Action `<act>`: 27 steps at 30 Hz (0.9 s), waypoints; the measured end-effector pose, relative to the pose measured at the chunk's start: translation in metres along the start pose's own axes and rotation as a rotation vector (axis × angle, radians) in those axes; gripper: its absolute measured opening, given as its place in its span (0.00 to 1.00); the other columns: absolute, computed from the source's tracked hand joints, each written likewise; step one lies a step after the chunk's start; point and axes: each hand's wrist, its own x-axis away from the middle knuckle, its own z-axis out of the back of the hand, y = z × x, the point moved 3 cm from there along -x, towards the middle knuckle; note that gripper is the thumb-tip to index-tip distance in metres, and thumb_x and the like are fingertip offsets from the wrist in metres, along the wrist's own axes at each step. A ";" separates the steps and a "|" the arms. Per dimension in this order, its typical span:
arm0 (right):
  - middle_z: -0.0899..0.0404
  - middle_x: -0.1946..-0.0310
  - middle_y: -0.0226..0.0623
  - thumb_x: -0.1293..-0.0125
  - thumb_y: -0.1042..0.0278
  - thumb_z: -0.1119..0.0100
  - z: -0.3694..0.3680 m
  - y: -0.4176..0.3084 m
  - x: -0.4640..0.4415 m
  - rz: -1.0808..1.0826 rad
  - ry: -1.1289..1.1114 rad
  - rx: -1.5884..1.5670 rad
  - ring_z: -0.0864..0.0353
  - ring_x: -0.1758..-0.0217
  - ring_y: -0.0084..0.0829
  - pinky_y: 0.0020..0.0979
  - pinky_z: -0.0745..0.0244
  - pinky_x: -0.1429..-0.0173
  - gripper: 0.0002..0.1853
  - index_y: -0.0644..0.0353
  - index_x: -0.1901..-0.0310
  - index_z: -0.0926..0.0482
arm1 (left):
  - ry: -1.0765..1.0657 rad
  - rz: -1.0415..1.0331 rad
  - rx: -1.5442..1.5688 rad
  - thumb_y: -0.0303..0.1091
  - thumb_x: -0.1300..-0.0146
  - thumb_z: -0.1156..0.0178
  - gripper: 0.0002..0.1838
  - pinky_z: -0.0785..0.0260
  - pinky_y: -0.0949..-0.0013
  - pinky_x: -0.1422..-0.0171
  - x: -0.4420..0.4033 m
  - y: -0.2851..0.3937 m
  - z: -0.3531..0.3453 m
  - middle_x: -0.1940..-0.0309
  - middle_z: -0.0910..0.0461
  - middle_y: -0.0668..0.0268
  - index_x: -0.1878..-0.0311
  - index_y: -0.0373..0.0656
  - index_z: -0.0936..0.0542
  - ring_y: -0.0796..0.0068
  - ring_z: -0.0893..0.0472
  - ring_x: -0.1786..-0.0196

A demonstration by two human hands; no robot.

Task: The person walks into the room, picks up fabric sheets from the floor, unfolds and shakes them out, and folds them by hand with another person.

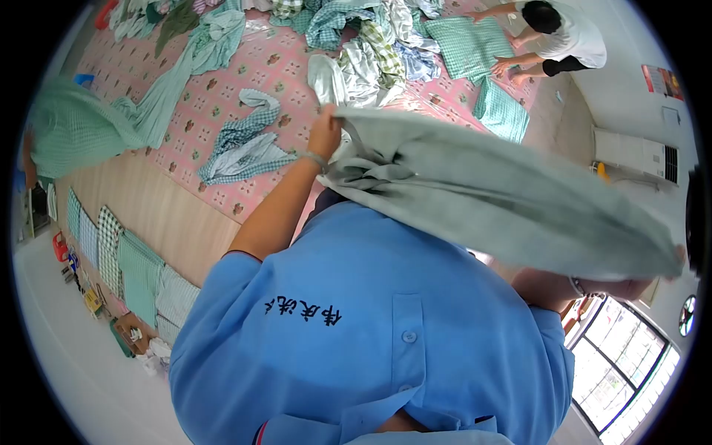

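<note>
A long pale grey-green cloth (504,185) is stretched across the front of my body, slanting down to the right. My left hand (325,135) is closed on its upper left end, where the fabric bunches into deep folds. Far to the right, my right hand (653,283) grips the other end; its fingers are partly hidden by the fabric and blurred. Below the cloth shows my blue shirt (363,297). Beyond my left hand, a teal checked cloth (245,144) lies crumpled on the pink patterned floor sheet (289,70).
Piled fabrics (363,63) lie at the back. A person (571,37) at upper right bends over a folded green checked cloth (467,48). At left, another person's hand (30,159) holds a green cloth (81,130). Folded cloths (141,271) line the lower left; a window (623,363) is lower right.
</note>
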 end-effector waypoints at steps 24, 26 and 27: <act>0.25 0.66 0.36 0.39 0.71 0.55 0.007 0.070 0.049 -0.696 0.313 -0.735 0.25 0.62 0.25 0.26 0.31 0.54 0.05 0.60 0.63 0.30 | 0.124 0.024 -0.703 0.25 0.56 0.46 0.19 0.36 0.65 0.55 0.042 -0.029 0.185 0.64 0.28 0.55 0.58 0.37 0.33 0.59 0.28 0.61; 0.25 0.66 0.36 0.39 0.72 0.55 0.001 0.068 0.046 -0.686 0.268 -0.730 0.25 0.62 0.25 0.24 0.30 0.55 0.05 0.60 0.63 0.30 | 0.126 0.319 -0.443 0.31 0.53 0.43 0.14 0.33 0.67 0.60 0.090 -0.072 0.170 0.70 0.25 0.57 0.61 0.40 0.29 0.62 0.26 0.67; 0.25 0.66 0.36 0.39 0.72 0.55 0.002 0.070 0.046 -0.681 0.273 -0.723 0.25 0.62 0.25 0.24 0.30 0.55 0.05 0.60 0.63 0.30 | 0.087 0.557 -0.269 0.29 0.53 0.43 0.15 0.34 0.70 0.68 0.118 -0.105 0.161 0.68 0.27 0.60 0.60 0.40 0.30 0.68 0.28 0.71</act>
